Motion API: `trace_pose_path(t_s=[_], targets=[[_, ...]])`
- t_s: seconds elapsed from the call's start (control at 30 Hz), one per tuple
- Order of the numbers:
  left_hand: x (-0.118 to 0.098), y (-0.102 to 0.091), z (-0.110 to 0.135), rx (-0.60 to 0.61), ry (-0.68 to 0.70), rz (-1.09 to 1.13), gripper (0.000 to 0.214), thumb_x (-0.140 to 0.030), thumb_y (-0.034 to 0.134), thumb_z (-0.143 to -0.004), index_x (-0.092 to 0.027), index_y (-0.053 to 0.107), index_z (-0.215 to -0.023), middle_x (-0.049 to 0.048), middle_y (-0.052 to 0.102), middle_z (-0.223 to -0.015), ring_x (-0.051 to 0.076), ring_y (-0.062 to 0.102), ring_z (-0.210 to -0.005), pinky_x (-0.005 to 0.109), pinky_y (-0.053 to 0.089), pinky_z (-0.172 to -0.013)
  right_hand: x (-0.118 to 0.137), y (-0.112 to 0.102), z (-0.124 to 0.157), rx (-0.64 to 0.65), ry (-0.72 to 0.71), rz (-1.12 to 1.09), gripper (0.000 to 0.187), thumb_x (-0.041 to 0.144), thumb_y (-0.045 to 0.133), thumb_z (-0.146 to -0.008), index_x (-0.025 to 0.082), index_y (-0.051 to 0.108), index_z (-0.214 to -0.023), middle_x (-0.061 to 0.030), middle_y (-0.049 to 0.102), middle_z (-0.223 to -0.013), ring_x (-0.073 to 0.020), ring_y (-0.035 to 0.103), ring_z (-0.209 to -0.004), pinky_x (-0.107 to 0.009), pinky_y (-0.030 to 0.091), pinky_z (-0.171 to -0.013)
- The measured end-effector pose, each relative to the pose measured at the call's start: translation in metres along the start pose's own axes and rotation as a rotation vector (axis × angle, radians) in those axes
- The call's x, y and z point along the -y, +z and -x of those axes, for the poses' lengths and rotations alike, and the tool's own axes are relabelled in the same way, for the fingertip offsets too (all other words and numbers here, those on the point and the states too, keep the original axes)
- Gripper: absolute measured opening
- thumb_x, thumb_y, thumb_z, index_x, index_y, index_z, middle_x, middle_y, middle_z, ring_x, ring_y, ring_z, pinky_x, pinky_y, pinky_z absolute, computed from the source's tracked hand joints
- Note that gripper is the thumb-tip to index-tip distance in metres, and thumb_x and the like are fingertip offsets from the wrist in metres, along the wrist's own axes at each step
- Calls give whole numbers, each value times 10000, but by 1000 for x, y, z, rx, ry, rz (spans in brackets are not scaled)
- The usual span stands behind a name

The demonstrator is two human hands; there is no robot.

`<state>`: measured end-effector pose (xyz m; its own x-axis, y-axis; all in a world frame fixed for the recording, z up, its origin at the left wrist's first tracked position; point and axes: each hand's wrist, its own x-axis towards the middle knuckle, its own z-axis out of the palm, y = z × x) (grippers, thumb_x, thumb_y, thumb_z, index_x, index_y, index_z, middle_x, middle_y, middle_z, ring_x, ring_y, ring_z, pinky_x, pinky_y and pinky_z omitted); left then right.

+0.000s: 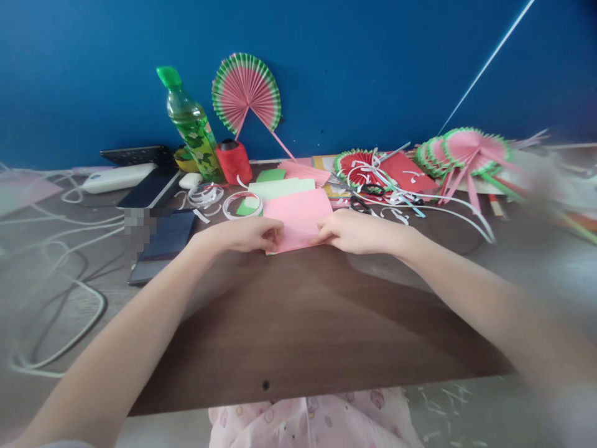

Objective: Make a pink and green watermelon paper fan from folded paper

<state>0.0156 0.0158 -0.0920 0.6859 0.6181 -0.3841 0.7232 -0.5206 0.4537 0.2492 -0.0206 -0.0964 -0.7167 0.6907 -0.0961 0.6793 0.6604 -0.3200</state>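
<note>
A stack or sheet of pink paper lies on the brown desk in front of me. My left hand is at its lower left corner, fingers curled in and closed on the edge. At the lower right edge, my right hand pinches the paper, index finger stretched along it. Pale green paper and darker green paper stick out from behind the pink paper. A roll of white tape stands just beyond my left hand. Scissors with black handles lie past my right hand, among white paper scraps.
Pleated pink and green fans stand at the wall and at right. A green-capped bottle and a red thread spool stand at the back. Left are a dark tablet-like slab and white cables. The desk's front edge is near me.
</note>
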Motion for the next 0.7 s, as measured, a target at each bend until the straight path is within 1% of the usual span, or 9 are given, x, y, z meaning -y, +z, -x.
trace_pose_path(t_s=[0.07, 0.13, 0.23, 0.33, 0.47, 0.57, 0.7], targets=[[1, -1, 1, 2, -56, -30, 128, -306, 529, -721, -179, 515, -710, -19, 536, -679, 112, 458, -610, 217, 320, -540, 1, -4, 2, -7, 43, -57, 369, 29, 489, -728, 224, 734, -922, -29, 697, -826, -130, 565, -701, -232, 386, -677], [3, -1, 2, 4, -88, -61, 142, -321, 528, -720, -181, 514, -697, -21, 533, -665, 113, 459, -595, 221, 310, -525, 1, -7, 4, -15, 91, -108, 347, 58, 519, -720, 224, 732, -937, -26, 720, -868, -144, 604, -755, -230, 424, -716], [3, -2, 1, 16, -78, -84, 113, -296, 512, -718, -186, 531, -700, -25, 541, -658, 113, 470, -589, 221, 304, -521, 1, -11, 7, -7, 129, -118, 374, 59, 520, -702, 219, 725, -970, -22, 724, -948, -157, 640, -830, -230, 459, -763], [1, -2, 1, 19, -81, -82, 110, -292, 514, -712, -188, 544, -694, -26, 546, -647, 111, 469, -582, 218, 302, -518, -1, -14, 8, 7, 149, -104, 415, 19, 479, -684, 203, 727, -961, -13, 721, -977, -160, 653, -885, -223, 473, -796], [2, -1, 1, 6, -97, -57, 132, -320, 530, -701, -190, 540, -680, -29, 523, -618, 106, 441, -549, 217, 293, -502, -7, -16, 6, 21, 195, -144, 434, -8, 457, -655, 170, 729, -941, -13, 734, -911, -139, 667, -856, -189, 489, -767], [5, 0, 0, 5, -90, -25, 146, -337, 534, -697, -192, 541, -679, -28, 508, -607, 106, 438, -542, 216, 292, -497, -12, -16, 3, 22, 184, -165, 419, -3, 458, -645, 171, 737, -904, -5, 739, -862, -130, 672, -817, -175, 492, -737], [6, 0, 0, -2, -115, -27, 141, -331, 543, -686, -191, 541, -672, -25, 501, -598, 110, 446, -538, 217, 297, -493, -17, -16, 2, 33, 161, -183, 411, 0, 456, -641, 176, 738, -883, 3, 739, -846, -126, 669, -808, -175, 489, -731]])
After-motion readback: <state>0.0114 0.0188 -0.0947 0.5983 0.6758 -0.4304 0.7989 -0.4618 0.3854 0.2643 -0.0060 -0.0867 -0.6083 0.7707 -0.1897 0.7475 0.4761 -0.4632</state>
